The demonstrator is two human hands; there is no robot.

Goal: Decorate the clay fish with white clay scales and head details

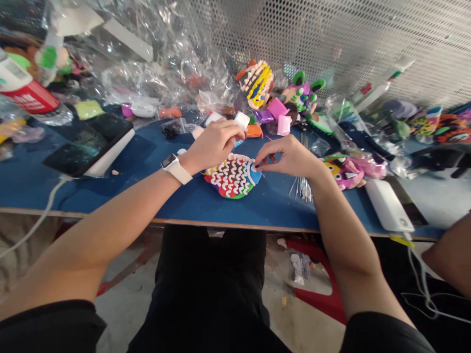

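Note:
A fish-shaped clay figure [231,179] lies on the blue table, with wavy white strips over red, brown, purple and green, and a blue head end [253,174] at the right. My left hand [217,139], a white watch on its wrist, is over the figure's upper edge with fingers curled; what they hold is hidden. A white clay block [242,120] shows right at its fingertips. My right hand [283,156] pinches at the blue head end, its fingertips touching it. Whatever is between them is too small to make out.
Clay packets [277,109] and finished clay figures [259,83] stand behind. Clear plastic bags [165,63] pile against the mesh wall. A phone [91,142] leans at left; thin metal wires [304,189] and a white power bank [389,205] lie right. Another person's arm [451,255] shows at right.

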